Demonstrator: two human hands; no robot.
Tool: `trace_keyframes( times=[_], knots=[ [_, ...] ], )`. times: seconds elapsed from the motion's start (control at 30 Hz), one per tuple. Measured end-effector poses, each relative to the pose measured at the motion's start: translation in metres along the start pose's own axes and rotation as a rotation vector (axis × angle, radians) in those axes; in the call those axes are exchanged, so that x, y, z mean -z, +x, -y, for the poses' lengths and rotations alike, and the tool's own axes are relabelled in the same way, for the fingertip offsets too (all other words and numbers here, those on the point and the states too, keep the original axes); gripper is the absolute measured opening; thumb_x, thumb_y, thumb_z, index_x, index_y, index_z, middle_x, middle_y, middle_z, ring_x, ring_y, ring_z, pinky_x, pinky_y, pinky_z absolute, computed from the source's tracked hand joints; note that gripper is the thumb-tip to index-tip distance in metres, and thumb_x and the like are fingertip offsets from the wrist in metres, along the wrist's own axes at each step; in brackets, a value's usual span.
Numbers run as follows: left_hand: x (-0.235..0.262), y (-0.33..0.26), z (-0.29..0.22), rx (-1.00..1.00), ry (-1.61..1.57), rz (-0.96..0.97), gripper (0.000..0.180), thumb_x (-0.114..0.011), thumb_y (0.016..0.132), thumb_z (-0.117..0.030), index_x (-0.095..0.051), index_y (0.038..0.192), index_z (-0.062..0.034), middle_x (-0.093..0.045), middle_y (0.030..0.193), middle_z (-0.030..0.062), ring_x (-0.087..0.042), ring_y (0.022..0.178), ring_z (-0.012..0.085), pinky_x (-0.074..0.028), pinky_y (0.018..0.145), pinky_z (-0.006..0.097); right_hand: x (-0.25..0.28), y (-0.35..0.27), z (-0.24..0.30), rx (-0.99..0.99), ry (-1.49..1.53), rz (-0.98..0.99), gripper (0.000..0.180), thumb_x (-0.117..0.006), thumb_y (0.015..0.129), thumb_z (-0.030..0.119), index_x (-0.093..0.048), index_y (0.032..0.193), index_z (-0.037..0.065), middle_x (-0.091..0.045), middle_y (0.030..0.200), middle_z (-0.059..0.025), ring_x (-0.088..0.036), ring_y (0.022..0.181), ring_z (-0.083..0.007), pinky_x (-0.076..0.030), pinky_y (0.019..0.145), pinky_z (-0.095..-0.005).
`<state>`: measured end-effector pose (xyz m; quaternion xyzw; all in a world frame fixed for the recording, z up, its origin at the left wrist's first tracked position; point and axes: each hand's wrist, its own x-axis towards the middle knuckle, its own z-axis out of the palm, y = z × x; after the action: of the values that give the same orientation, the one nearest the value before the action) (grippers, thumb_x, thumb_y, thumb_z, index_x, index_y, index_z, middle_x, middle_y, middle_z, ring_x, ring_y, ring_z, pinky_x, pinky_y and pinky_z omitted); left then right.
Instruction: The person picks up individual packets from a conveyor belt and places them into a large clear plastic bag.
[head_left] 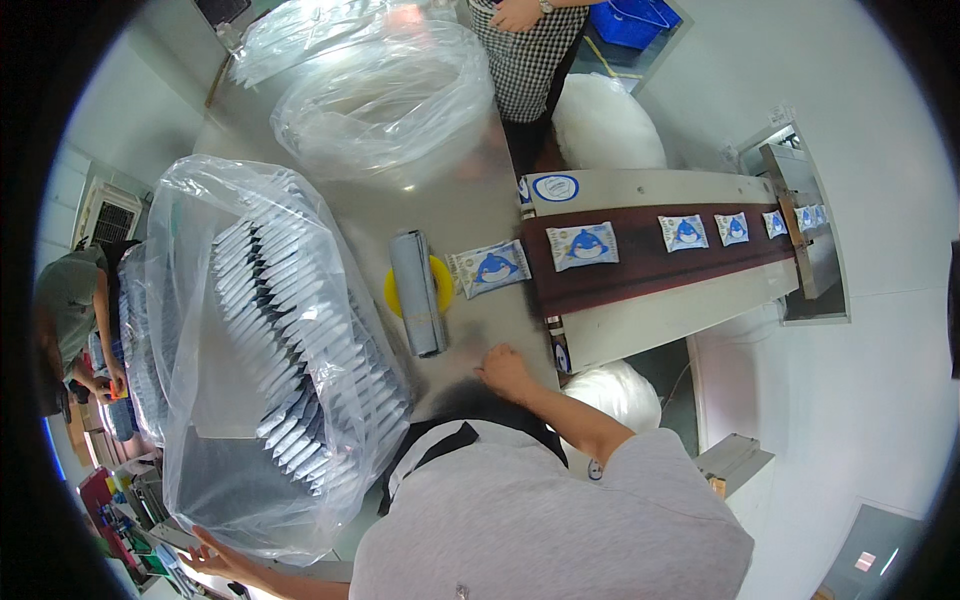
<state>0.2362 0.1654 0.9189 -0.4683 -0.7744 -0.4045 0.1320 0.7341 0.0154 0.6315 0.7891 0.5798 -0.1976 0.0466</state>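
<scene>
Steel surface [470, 210] abuts a conveyor [660, 262]. Right hand [505, 368] rests empty at its near edge, fingers loosely together. Blue-printed packet [490, 268] lies just beyond it, long axis toward the conveyor. Left hand [215, 555] presses flat against the bagged stack [270, 350].

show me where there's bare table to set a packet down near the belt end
Bare steel table lies between the empty clear bag and the grey roll, and in front of the right hand. It is crowded at the belt mouth, where a packet lies, and left by the filled bag.
</scene>
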Motion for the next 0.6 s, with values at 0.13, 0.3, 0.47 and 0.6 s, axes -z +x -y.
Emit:
trace_keyframes(
  times=[0.13,0.3,0.47,0.6],
  knots=[
    [0.004,-0.023,-0.037,-0.099,0.219,0.059,0.086,-0.054,0.082,-0.058,-0.023,0.138,-0.0007,-0.035,0.132,0.0268,-0.04,0.118,0.0408,-0.039,0.092,0.051,0.022,0.023,-0.027,0.22,0.243,0.142,0.035,-0.051,0.085,0.038,-0.06,0.086,0.004,-0.06,0.087,-0.0166,-0.058,0.086,-0.0334,-0.048,0.071,-0.0434],
    [0.004,-0.041,-0.03,-0.141,0.428,0.106,0.095,-0.055,0.079,-0.062,-0.016,0.141,-0.0011,-0.031,0.133,0.0291,-0.034,0.121,0.0423,-0.036,0.094,0.055,0.155,0.069,-0.102,0.139,0.344,-0.181,0.022,-0.049,0.087,0.029,-0.056,0.087,0.008,-0.059,0.086,-0.0148,-0.057,0.079,-0.0357,-0.045,0.067,-0.045],
    [-0.002,-0.041,0.011,-0.287,0.546,0.095,0.099,-0.06,0.076,-0.06,-0.014,0.142,-0.0028,-0.028,0.137,0.0272,-0.032,0.123,0.0424,-0.035,0.094,0.056,0.201,0.107,-0.311,0.153,-0.071,-0.547,0.021,-0.045,0.085,0.017,-0.055,0.097,0.002,-0.057,0.102,-0.017,-0.055,0.091,-0.0366,-0.044,0.079,-0.0454],
    [0.004,-0.05,0.006,-0.152,0.514,0.178,0.098,-0.061,0.077,-0.057,-0.011,0.143,-0.0042,-0.023,0.141,0.0254,-0.03,0.125,0.0421,-0.031,0.1,0.054,0.233,0.073,-0.404,-0.445,-0.39,-0.048,0.032,-0.042,0.088,0.016,-0.049,0.119,0.015,-0.051,0.124,-0.0072,-0.045,0.118,-0.0303,-0.038,0.088,-0.062]
  ],
)
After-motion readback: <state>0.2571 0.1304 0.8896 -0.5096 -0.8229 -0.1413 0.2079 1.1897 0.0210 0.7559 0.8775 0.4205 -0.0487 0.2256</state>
